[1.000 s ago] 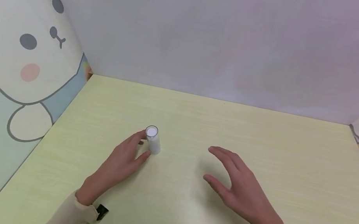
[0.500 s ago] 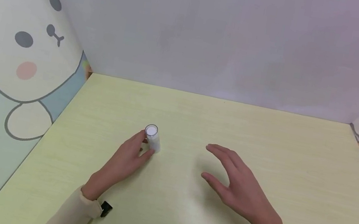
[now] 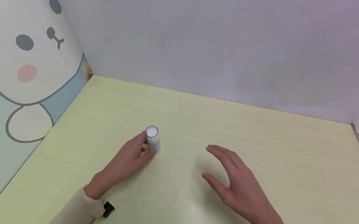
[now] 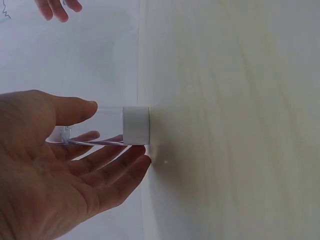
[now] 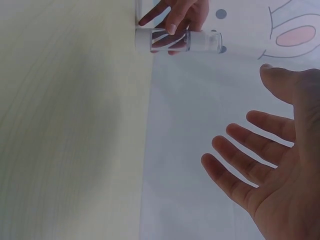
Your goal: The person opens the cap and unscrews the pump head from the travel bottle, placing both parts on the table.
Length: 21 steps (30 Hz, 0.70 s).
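The left hand [image 3: 126, 160] has its thumb [image 4: 77, 110] and fingers [image 4: 120, 175] curved around a clear cylindrical bottle [image 3: 154, 142], the thumb on the near side and the fingers on the far side, so the hand grips it lightly (how firmly each fingertip presses cannot be told). Seen from the head, the bottle lies between one and two o'clock from the middle of the left hand, in the hollow between thumb and fingers. It stands upright on the pale wooden table [image 3: 268, 135], its white end piece [image 4: 136, 125] down against the surface and its round rim facing up. In the left wrist view that end points to three o'clock, just past the thumb tip, while the lower fingertips reach beside it. The right hand [image 3: 242, 186] is raised above the table, its fingers gently bent, gaps showing between them, and its thumb well apart from them; the bottle is well away from it, between nine and ten o'clock. Both wrists come out of beige sleeves [image 3: 77, 210], each with a small black device [image 3: 108, 209] beside the cuff. At twelve o'clock rises a plain pale wall [image 3: 214, 34], and toward ten o'clock a panel shows a white cartoon animal [image 3: 36, 60]
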Available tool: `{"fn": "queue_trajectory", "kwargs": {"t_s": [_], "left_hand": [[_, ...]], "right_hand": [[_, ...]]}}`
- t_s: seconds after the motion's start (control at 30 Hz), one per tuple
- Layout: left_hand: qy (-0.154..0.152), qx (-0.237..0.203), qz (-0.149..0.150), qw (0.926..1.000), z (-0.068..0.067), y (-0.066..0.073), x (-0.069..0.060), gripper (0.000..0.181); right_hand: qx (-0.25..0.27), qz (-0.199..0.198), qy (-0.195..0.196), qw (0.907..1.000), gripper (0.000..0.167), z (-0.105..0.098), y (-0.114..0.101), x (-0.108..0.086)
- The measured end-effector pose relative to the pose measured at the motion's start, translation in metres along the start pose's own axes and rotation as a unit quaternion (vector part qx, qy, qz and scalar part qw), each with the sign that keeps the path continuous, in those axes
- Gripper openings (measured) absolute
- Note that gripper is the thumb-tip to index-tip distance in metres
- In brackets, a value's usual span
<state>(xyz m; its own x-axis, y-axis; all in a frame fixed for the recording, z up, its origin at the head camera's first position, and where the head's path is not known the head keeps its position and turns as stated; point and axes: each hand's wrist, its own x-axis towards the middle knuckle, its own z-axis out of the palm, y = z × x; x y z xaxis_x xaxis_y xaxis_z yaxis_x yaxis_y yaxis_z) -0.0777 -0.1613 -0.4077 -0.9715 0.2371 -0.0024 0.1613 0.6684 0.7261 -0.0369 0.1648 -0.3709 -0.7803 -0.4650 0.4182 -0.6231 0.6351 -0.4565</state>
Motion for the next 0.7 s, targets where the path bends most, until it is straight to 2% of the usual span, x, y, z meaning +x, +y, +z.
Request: {"fn": "queue_trajectory", "kwargs": {"t_s": [0.37,0.6,0.7], "left_hand": [[0.002,-0.007,0.01,0.9999,0.0005,-0.0016,-0.001,0.037],[0.0,-0.001,0.011,0.9999,0.0007,0.0036,-0.0033,0.042],[0.002,0.006,0.017,0.9998,0.0005,0.0069,-0.0042,0.042]], "right_hand": [[-0.003,0.001,0.0,1.0,0.065,0.0019,-0.0015,-0.0004],[-0.001,0.017,-0.007,0.9998,0.067,0.0006,-0.0025,0.001],[-0.001,0.012,-0.003,0.9999,0.066,0.0006,-0.0025,0.002]]}}
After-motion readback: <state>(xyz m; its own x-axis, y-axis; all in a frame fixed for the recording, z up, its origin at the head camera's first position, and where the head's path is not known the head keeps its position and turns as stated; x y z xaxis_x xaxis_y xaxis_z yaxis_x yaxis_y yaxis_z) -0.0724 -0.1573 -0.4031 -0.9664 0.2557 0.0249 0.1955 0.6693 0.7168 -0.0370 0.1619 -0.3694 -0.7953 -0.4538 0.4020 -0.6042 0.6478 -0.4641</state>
